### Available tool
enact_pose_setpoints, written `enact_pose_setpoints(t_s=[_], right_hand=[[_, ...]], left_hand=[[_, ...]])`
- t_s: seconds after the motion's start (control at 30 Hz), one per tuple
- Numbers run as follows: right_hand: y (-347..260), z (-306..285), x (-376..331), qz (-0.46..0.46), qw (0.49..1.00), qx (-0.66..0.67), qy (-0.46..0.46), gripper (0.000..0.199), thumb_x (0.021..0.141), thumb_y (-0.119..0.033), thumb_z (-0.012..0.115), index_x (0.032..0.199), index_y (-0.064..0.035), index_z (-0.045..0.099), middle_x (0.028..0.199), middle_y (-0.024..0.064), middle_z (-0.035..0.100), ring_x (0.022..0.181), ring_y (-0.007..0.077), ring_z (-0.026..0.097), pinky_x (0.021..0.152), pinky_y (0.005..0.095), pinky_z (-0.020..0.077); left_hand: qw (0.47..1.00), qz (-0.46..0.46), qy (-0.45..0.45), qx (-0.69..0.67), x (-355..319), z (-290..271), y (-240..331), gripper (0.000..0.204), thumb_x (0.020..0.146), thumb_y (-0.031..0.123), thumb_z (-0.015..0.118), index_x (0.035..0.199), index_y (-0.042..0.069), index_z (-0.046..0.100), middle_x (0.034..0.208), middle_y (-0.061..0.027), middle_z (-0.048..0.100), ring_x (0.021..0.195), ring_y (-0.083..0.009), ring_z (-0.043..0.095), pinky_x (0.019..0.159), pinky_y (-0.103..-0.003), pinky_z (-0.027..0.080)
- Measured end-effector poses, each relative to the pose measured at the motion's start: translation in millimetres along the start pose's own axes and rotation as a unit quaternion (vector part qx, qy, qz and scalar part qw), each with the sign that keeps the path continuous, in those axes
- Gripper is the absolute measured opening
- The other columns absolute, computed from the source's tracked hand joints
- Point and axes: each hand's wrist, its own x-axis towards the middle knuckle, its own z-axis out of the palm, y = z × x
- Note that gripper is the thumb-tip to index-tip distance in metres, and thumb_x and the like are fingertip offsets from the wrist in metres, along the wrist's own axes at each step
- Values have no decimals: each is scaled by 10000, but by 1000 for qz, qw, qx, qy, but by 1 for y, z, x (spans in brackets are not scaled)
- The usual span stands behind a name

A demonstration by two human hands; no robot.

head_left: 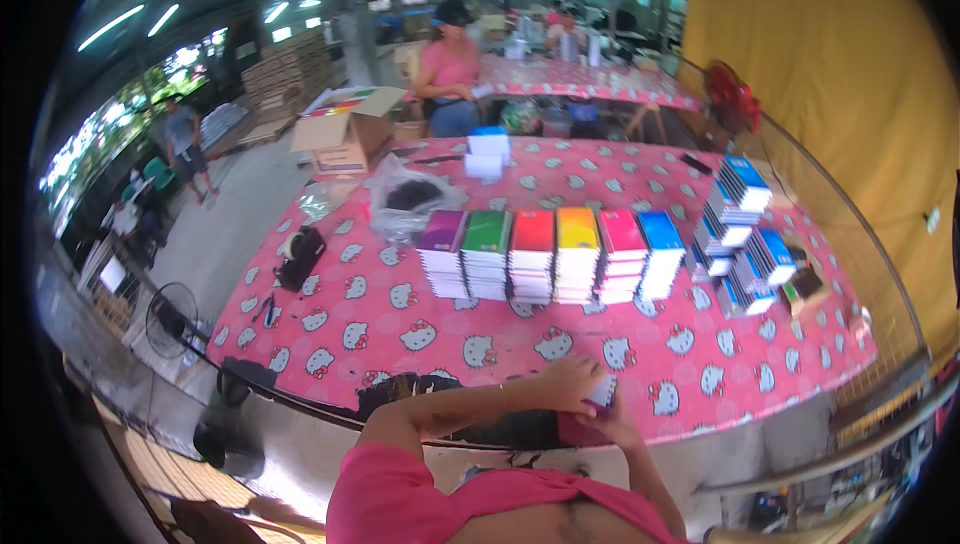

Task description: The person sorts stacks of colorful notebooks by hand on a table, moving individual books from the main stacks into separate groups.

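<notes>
Close to the table's near edge, my left hand (572, 384) and my right hand (612, 426) are closed around a small bundle of spiral notebooks (602, 393), with white page edges and a bit of purple cover showing. My left fingers lie over its top; my right hand grips it from below and the right. Beyond my hands stands a row of notebook stacks with purple (442, 231), green (486, 232), red (532, 232), yellow (578, 231), pink (622, 232) and blue (661, 231) covers.
More blue notebooks (742, 184) are piled at the right. A plastic bag (410, 194), a tape dispenser (300, 256) and an open carton (340, 144) are on the left. Across the table, a person in pink (452, 69) stands near another table (600, 79). A red fan (728, 96) is far right.
</notes>
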Motion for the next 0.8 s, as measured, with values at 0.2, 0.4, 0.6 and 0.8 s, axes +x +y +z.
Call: enact_pose_setpoints(t_s=[0.2, 0.4, 0.6, 0.8], right_hand=[[-42, -40, -34, 169, 891, 413, -77, 961, 918, -732, 443, 1561, -67, 183, 1506, 203, 404, 1382, 355, 426, 1115, 518, 384], [-74, -83, -36, 224, 808, 540, 70, 869, 916, -724, 450, 1485, -71, 374, 1376, 170, 557, 1190, 347, 608, 999, 541, 497], [-120, -173, -5, 190, 940, 277, 53, 684, 892, -373, 675, 1441, -58, 412, 1307, 110, 581, 1130, 242, 612, 933, 429, 543], [-196, -265, 10, 109, 968, 137, 178, 720, 883, -333, 656, 1465, -16, 374, 1261, 122, 578, 1100, 226, 601, 951, 408, 524]], left_hand=[[995, 87, 49, -3, 7, -51, 35, 727, 703, 545, 758, 1162, 22, 547, 1070, -140, 607, 1011, -306, 619, 906, -413, 474], [949, 294, 94, 67, 53, -33, 46, 537, 763, 357, 734, 1175, 62, 557, 1177, -107, 581, 1085, -262, 587, 958, -420, 461], [901, 353, 230, 104, 104, -27, 39, 370, 863, 196, 676, 1195, 94, 552, 1277, -141, 548, 1235, -288, 531, 1044, -463, 425], [787, -154, 301, -515, 175, 19, 84, 709, 883, 400, 727, 1409, 12, 451, 1280, -163, 563, 1241, -269, 537, 1037, -478, 433]])
